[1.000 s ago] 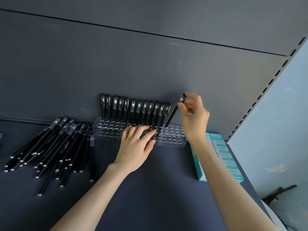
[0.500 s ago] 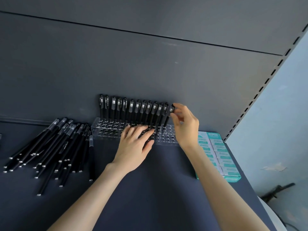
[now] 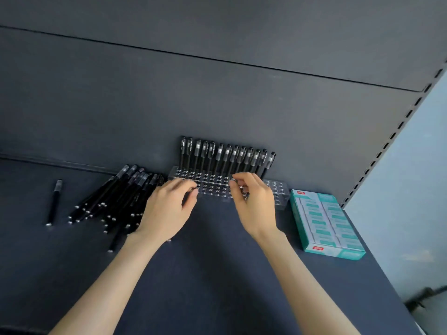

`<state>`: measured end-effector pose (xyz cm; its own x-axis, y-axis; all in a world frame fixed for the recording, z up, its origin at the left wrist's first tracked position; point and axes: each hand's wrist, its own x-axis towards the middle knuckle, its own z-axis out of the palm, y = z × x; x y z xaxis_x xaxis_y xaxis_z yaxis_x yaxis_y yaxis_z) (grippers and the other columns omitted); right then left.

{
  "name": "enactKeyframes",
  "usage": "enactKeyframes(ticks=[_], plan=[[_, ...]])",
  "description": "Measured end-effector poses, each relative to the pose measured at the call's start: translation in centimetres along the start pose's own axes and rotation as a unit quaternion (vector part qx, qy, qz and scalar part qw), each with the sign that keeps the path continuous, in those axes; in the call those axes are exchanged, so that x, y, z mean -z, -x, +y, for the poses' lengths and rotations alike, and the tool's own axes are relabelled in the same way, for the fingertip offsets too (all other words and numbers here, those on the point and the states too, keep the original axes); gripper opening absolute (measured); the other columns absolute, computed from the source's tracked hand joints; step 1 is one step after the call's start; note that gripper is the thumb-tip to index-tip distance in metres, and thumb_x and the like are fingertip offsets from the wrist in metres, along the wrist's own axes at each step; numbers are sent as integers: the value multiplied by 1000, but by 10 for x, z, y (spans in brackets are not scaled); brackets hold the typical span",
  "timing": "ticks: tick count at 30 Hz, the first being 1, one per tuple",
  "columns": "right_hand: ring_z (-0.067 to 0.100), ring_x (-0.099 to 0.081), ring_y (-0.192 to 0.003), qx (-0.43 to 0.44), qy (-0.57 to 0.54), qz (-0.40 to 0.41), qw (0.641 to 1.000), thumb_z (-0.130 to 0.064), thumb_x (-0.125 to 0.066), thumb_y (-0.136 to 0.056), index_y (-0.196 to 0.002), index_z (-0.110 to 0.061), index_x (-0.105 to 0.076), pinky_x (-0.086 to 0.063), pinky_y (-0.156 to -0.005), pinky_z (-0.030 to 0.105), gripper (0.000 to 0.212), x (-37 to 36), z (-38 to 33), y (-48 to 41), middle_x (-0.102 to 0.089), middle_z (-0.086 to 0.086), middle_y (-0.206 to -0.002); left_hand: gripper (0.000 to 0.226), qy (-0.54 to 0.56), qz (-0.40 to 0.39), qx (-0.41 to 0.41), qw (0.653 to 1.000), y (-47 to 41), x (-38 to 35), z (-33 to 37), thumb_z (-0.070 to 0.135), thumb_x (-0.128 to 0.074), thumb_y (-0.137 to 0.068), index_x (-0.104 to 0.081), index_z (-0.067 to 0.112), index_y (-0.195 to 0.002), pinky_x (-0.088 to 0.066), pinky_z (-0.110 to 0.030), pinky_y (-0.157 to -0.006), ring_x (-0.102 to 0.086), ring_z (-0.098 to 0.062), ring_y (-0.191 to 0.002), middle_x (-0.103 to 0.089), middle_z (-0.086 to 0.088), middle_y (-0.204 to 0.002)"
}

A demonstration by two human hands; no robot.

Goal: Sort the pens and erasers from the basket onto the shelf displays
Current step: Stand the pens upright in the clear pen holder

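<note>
The right hand (image 3: 256, 206) is no longer holding anything. A second ago it was pinching a tilted pen above the far right end of the clear holder (image 3: 212, 187). Now that newest pen (image 3: 269, 163) is standing in the back row, just beyond the right hand's fingertips, and is closing off the row of pens (image 3: 217, 155) on its right. The hand itself is hovering over the holder's front holes, its fingers loosely curled and gripping nothing that shows.

The left hand (image 3: 167, 211) is also changing jobs. It was lying flat on the holder to steady it, and it is now lifting off and drifting to its own left with relaxed, slightly bent, empty fingers.

Just to the left of that hand the pile of loose pens (image 3: 113, 201) is lying on the shelf (image 3: 217, 274), with one stray pen (image 3: 55, 201) farther out the same way. To the right of the right hand, the box of erasers (image 3: 326, 223) is sitting flat.

One more pen is therefore placed, and the left hand is probably heading to the pile for another. The front rows are waiting unfilled, so much sorting appears to remain.
</note>
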<state>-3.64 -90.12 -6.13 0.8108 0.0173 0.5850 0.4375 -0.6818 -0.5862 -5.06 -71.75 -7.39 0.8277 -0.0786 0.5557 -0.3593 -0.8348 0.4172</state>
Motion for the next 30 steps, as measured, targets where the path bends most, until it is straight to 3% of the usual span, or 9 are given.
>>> enactKeyframes(ticks=[4,8,11,18,25,30], plan=[[19,-60,-84,3,-2,-43,999,-21,-55,-93,-103,-12,-64,-50,-73,39,16,-36,-34,11,-65,0,-97,41,-8,8,50,999,21,33,-38,40,-39,-87,-68,13,-94,-53,-36,-67,-65,-22,-75,-66,2,-85],[18,-59,-95,-12,-7,-79,997,-23,-53,-94,-106,-14,-63,-49,-79,37,18,-80,-66,21,-64,-1,-101,29,-28,15,83,996,34,59,-83,32,-50,-89,-68,11,-96,-52,-39,-69,-64,-24,-81,-66,0,-90],[16,-55,-89,-35,5,-87,996,-24,-54,-93,-107,-15,-63,-47,-76,32,19,-114,-90,25,-61,-3,-97,22,-48,-14,125,991,41,75,-117,25,-60,-91,-66,11,-106,-47,-41,-78,-60,-28,-94,-64,-4,-103],[18,-51,-108,-114,60,-101,986,-29,-51,-94,-117,-16,-57,-45,-85,35,28,-174,-131,25,-60,0,-112,51,-28,-111,168,979,28,90,-171,46,-49,-93,-48,13,-132,-39,-35,-95,-44,-25,-120,-49,-6,-130],[28,-47,-114,-170,143,-87,971,-31,-50,-95,-127,-12,-51,-35,-97,33,38,-200,-143,14,-59,7,-121,63,-15,-169,179,969,3,82,-187,57,-47,-90,-47,6,-129,-42,-36,-88,-43,-27,-120,-46,-9,-127],[27,-47,-115,-208,156,-83,962,-33,-53,-93,-130,-13,-48,-36,-98,36,42,-211,-140,2,-56,8,-122,56,33,-201,226,953,-13,79,-197,49,-54,-90,-49,6,-126,-44,-36,-84,-55,-33,-109,-47,-11,-126]])
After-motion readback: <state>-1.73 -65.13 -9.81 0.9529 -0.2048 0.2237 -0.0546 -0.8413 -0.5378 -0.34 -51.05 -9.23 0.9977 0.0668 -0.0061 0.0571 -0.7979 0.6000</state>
